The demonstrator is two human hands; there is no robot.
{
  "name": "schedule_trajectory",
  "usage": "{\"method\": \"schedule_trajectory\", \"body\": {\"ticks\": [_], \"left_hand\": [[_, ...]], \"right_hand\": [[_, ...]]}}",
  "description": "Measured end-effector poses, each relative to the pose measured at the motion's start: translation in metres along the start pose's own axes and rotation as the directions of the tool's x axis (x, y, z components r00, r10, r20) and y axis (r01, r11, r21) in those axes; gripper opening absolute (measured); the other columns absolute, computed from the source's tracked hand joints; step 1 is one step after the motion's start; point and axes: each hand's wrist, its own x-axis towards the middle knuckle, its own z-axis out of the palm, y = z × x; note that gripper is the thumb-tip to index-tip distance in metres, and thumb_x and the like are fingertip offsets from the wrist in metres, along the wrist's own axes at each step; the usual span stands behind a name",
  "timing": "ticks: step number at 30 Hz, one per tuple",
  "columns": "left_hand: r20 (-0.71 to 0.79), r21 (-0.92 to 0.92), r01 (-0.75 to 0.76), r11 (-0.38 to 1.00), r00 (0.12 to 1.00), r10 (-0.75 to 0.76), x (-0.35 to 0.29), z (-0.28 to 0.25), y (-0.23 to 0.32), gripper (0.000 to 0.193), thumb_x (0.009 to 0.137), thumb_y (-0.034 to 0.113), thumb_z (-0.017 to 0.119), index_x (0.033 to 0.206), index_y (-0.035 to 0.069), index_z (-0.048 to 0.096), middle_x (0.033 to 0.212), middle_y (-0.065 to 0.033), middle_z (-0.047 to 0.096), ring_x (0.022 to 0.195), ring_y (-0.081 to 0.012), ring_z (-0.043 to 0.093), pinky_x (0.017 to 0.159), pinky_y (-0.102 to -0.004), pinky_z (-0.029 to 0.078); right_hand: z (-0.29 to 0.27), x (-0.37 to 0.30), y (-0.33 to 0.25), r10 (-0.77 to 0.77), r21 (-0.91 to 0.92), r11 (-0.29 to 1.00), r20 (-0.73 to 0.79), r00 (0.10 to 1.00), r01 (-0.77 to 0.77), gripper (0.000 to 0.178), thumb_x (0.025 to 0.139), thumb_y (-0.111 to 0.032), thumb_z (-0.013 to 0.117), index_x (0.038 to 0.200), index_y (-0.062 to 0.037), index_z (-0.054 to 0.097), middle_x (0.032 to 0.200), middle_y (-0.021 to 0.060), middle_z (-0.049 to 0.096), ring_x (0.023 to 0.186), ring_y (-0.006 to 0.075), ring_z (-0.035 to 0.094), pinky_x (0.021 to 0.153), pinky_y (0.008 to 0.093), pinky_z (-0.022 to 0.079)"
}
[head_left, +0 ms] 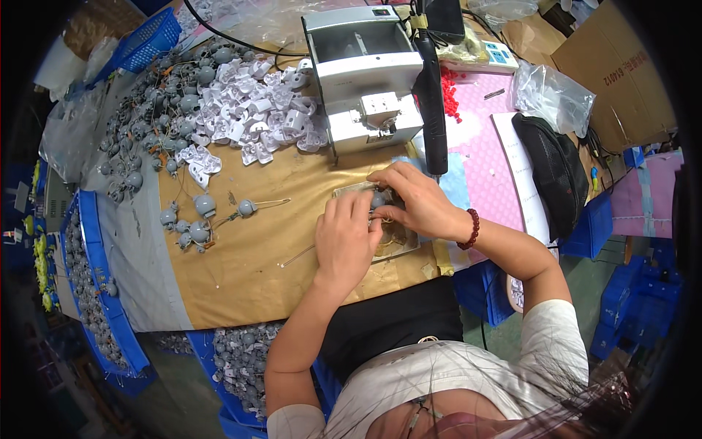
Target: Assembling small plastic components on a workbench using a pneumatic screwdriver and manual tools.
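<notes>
My left hand [345,238] and my right hand [418,203] meet over a small flat fixture plate [401,247] on the brown-covered table. Between their fingertips sits a grey rounded plastic part [378,200], mostly hidden by the fingers. The right thumb and fingers curl round it from the right; the left fingers close in from the left. A thin wire [298,256] sticks out to the left from under my left hand. Several grey ball-shaped parts with wires [205,205] lie loose to the left. An electric screwdriver [433,110] hangs just beyond my right hand.
A silver machine [365,73] stands behind the hands. White plastic housings [256,110] and a heap of grey wired parts [157,117] cover the far left. Red bits [450,95], a black pouch [552,175] and a cardboard box [618,77] lie right. Blue bins [110,293] flank the table.
</notes>
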Motion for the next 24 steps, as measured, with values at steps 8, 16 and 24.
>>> {"method": "schedule_trajectory", "body": {"ticks": [8, 16, 24], "left_hand": [[0.072, 0.036, 0.008, 0.999, 0.997, -0.011, 0.000, 0.004, 0.003, 0.034, 0.075, 0.012, 0.076, 0.107, 0.007, 0.065, 0.095, -0.0074, 0.061, 0.093, -0.0285, 0.058, 0.077, -0.0407, 0.049], [0.046, 0.002, 0.009, 1.000, 0.999, -0.009, 0.000, 0.004, 0.002, 0.032, 0.076, 0.010, 0.075, 0.106, 0.005, 0.066, 0.094, -0.0087, 0.061, 0.092, -0.0299, 0.058, 0.079, -0.0412, 0.050], [0.023, -0.013, -0.006, 1.000, 1.000, 0.006, -0.001, 0.002, 0.002, 0.033, 0.076, 0.011, 0.075, 0.107, 0.005, 0.066, 0.095, -0.0110, 0.063, 0.096, -0.0336, 0.057, 0.081, -0.0421, 0.050]], "right_hand": [[-0.041, 0.025, 0.048, -0.059, -0.126, 0.991, -0.720, 0.691, -0.046, 0.056, 0.088, -0.011, 0.072, 0.137, 0.0038, 0.049, 0.127, 0.0209, 0.055, 0.112, 0.0374, 0.054, 0.099, 0.0426, 0.044], [-0.041, 0.027, 0.057, 0.281, 0.371, 0.928, -0.622, 0.731, -0.041, 0.056, 0.087, -0.011, 0.078, 0.133, 0.0025, 0.049, 0.109, 0.0088, 0.066, 0.094, 0.0136, 0.064, 0.082, 0.0273, 0.051], [-0.092, 0.089, -0.033, -0.060, 0.505, 0.664, -0.700, 0.712, 0.552, 0.040, 0.085, 0.005, 0.074, 0.119, 0.0004, 0.054, 0.083, 0.0020, 0.067, 0.071, 0.0100, 0.064, 0.066, 0.0261, 0.053]]}}
